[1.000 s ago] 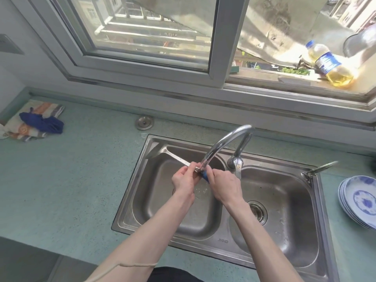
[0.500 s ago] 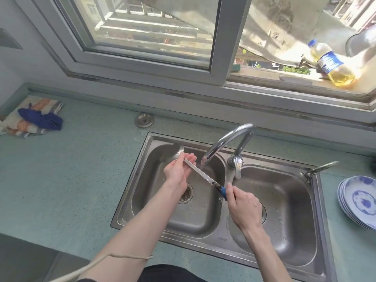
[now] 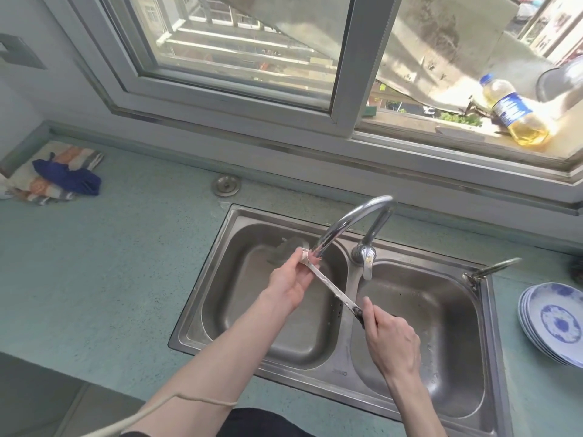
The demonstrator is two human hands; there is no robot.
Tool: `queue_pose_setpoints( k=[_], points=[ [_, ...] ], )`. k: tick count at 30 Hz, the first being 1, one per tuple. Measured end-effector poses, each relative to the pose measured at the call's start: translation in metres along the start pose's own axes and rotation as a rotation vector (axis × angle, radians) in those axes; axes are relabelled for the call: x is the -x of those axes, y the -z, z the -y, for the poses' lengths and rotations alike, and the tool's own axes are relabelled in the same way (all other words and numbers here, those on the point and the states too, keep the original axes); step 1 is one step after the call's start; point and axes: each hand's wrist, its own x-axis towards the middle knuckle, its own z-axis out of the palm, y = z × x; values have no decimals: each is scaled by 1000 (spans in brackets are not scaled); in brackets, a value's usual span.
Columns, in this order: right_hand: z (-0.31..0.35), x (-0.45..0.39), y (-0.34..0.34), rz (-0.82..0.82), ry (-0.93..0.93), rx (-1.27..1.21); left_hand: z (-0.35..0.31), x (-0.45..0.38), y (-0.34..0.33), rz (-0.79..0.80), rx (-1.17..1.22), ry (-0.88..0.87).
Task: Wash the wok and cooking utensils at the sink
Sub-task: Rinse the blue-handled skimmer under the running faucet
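Note:
A long metal spatula (image 3: 331,287) with a dark blue handle lies slanted over the double steel sink (image 3: 202,298). My right hand (image 3: 391,339) grips its handle above the divider between the basins. My left hand (image 3: 291,280) pinches the shaft near the blade, just under the spout of the curved tap (image 3: 344,225). The blade (image 3: 282,252) hangs blurred over the left basin's far side. No wok is in view.
A stack of blue-and-white plates (image 3: 558,323) sits on the counter at right. A sink plug (image 3: 226,185) lies behind the sink, folded cloths (image 3: 56,175) at far left. An oil bottle (image 3: 514,116) stands on the window ledge. A second small tap (image 3: 492,268) is at the sink's right corner.
My hands have drawn apart along the spatula: the right hand pulled back toward me with the handle, the left slid up the shaft to near the blade. The spatula's blade moved right, under the spout.

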Motion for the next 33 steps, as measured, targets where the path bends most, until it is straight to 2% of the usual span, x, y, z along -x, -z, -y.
queue_pose_setpoints(
  k=[4,9,13,16,19,26,29,31,33],
  points=[
    [-5,4,-2,14,1,13,-3,0,-3,-133,168,32],
    [-14,8,2,-22,0,-19,-12,-8,5,-201,90,12],
    [-29,5,0,-54,-15,-69,-10,-10,9,-126,91,-19],
    [-34,0,3,-13,-63,-109,-7,-7,10,-44,68,-5],
    [-39,-2,7,3,-110,-112,-6,-9,10,-40,-16,-9],
    [-50,4,10,-104,-92,-41,-10,-12,12,-135,-227,-69],
    [-54,7,10,-125,-108,-34,-15,-13,13,-57,-267,-8],
    [-57,9,10,-131,-109,-33,-16,-15,13,-2,-402,17],
    [-60,11,8,-123,-97,-41,-15,-17,11,-11,-492,-13]
  ],
)
